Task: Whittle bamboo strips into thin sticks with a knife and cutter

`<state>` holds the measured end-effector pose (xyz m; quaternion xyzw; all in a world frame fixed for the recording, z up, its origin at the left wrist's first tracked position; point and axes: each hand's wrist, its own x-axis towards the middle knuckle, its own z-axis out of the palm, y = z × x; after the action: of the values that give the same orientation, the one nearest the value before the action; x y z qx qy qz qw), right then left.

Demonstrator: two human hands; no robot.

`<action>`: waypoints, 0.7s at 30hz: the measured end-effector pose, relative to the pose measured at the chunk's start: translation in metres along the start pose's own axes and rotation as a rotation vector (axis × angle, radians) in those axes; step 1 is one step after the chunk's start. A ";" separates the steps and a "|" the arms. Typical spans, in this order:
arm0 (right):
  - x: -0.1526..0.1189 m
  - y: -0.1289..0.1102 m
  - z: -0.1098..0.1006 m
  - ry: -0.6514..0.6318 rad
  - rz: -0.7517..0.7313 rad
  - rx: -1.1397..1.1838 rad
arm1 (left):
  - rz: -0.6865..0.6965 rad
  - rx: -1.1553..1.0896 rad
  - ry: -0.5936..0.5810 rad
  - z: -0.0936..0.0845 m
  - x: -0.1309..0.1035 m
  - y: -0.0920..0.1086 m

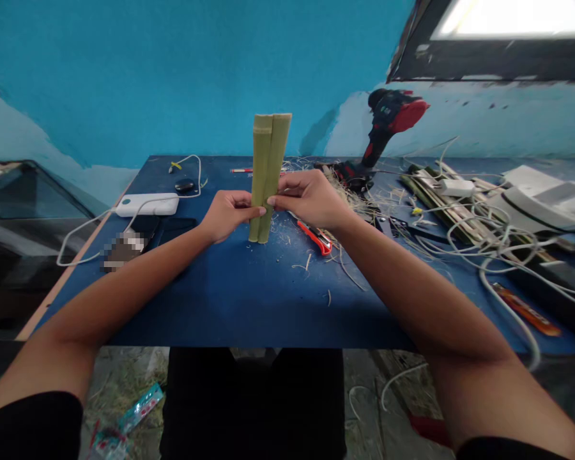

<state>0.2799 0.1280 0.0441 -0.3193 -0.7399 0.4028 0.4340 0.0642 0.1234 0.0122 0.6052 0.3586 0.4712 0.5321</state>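
Two flat greenish bamboo strips, a left one and a right one, stand side by side, nearly upright, over the middle of the blue table. My left hand pinches the left strip near its lower part, thumb in front. With thumb and fingers, my right hand grips the right strip at about the same height. The strips touch along their length, and their tops spread slightly. An orange-red utility knife lies on the table just below my right hand.
On the blue table, a white power bank, cable and phone lie left. A red-black drill stands back right. Shavings, bamboo pieces, tangled white cables and an orange packet lie right.
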 end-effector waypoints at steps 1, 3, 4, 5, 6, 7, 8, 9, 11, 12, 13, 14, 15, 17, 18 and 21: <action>0.001 0.001 0.000 0.005 -0.007 0.001 | 0.012 0.002 -0.004 0.000 0.000 -0.001; 0.001 0.000 0.000 0.010 -0.019 -0.012 | 0.038 0.008 -0.013 0.001 0.002 -0.002; 0.001 -0.002 -0.002 0.000 -0.021 -0.024 | 0.054 0.015 -0.016 0.001 0.002 -0.003; 0.000 -0.006 -0.005 -0.013 -0.021 -0.040 | 0.071 0.026 -0.020 0.002 0.003 -0.004; -0.002 -0.012 -0.010 -0.017 -0.020 -0.061 | 0.088 0.038 -0.026 0.002 0.003 -0.004; -0.005 -0.018 -0.016 -0.015 -0.014 -0.088 | 0.103 0.047 -0.033 0.002 0.003 -0.005; -0.010 -0.025 -0.024 0.014 -0.005 -0.125 | 0.116 0.055 -0.040 0.002 0.003 -0.005; -0.017 -0.032 -0.034 0.080 0.015 -0.174 | 0.126 0.061 -0.045 0.002 0.003 -0.005; -0.036 -0.042 -0.056 0.180 0.106 -0.310 | 0.139 0.065 -0.045 0.001 0.003 -0.005; -0.048 -0.045 -0.069 0.206 0.169 -0.391 | 0.142 0.065 -0.041 0.001 0.003 -0.005; -0.061 -0.045 -0.082 0.230 0.228 -0.494 | 0.140 0.065 -0.034 0.000 0.004 -0.004; -0.074 -0.043 -0.095 0.227 0.286 -0.651 | 0.132 0.066 -0.027 0.000 0.004 -0.004; -0.087 -0.039 -0.109 0.201 0.350 -0.812 | 0.119 0.068 -0.020 0.000 0.004 -0.003; -0.112 -0.028 -0.137 0.188 0.483 -1.057 | 0.086 0.069 -0.016 -0.001 0.004 -0.002; -0.122 -0.021 -0.150 0.164 0.549 -1.132 | 0.073 0.070 -0.019 -0.001 0.004 -0.001; -0.144 -0.008 -0.175 0.041 0.766 -1.271 | 0.059 0.089 -0.024 -0.002 0.004 0.000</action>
<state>0.4973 0.0614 0.0477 -0.7522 -0.6587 0.0142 0.0084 0.0636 0.1275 0.0130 0.6445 0.3547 0.4629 0.4946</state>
